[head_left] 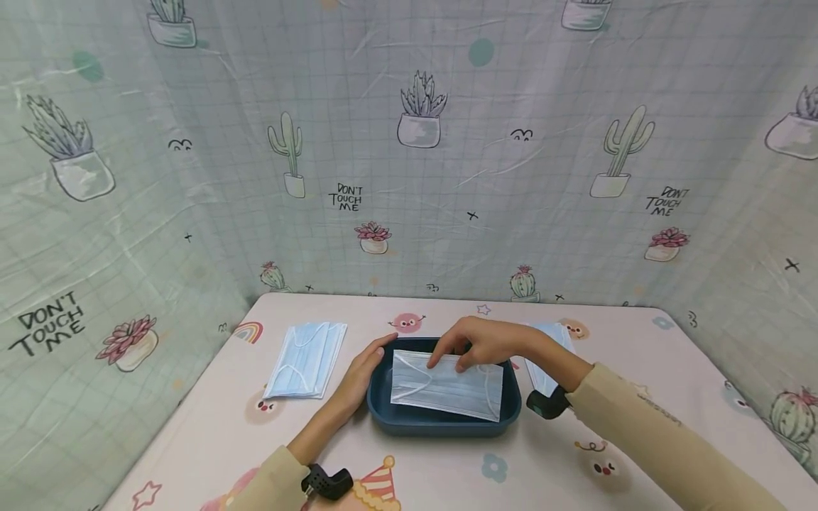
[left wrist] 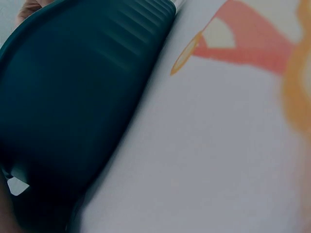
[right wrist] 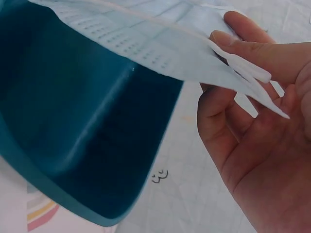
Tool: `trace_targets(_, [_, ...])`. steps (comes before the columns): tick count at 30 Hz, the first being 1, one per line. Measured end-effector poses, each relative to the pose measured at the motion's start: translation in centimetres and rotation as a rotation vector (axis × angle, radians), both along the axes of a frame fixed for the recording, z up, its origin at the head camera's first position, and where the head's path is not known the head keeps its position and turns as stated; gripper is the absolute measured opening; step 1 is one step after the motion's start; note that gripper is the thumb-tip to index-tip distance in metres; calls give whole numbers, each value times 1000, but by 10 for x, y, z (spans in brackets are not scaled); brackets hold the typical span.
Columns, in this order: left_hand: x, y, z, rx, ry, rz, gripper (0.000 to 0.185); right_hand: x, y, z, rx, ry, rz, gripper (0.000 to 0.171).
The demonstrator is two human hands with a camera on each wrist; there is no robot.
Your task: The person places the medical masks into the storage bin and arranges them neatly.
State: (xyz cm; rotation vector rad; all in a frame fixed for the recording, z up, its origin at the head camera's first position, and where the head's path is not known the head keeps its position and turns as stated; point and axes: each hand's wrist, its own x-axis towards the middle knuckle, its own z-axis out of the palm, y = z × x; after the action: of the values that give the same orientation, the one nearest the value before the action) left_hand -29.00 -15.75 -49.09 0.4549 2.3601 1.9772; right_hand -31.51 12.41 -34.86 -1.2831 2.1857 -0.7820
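Note:
A dark blue tray (head_left: pixel 441 420) stands in the middle of the table. A light blue face mask (head_left: pixel 447 389) lies across its top, tilted over the rim. My right hand (head_left: pixel 456 358) reaches in from the right and pinches the mask's far edge. In the right wrist view the face mask (right wrist: pixel 146 43) and its ear loop pass between the fingers (right wrist: pixel 243 43), above the tray (right wrist: pixel 73 126). My left hand (head_left: pixel 373 355) lies with straight fingers against the tray's left wall. The left wrist view shows only the tray's outer wall (left wrist: pixel 73 97) and the tablecloth.
A stack of face masks (head_left: pixel 307 358) lies on the table left of the tray. Another mask (head_left: pixel 548 355) lies to the right, partly hidden by my right wrist. A cactus-print curtain (head_left: pixel 409 156) closes off the back and both sides.

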Motion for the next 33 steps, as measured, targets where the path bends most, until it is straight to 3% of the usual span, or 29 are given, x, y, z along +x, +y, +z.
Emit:
trace_targets(19, [1,-3,0,8,4,-13,45,-16,-20,-16,88,-154,43,42])
trace_targets(29, [-1,-2,1,-3,29,4,43,-29,-28,-28,115,-313,40,40])
trace_targets(33, [1,-1,3,-8,20,15,43,-30,-30,-34,153,-303,17,38])
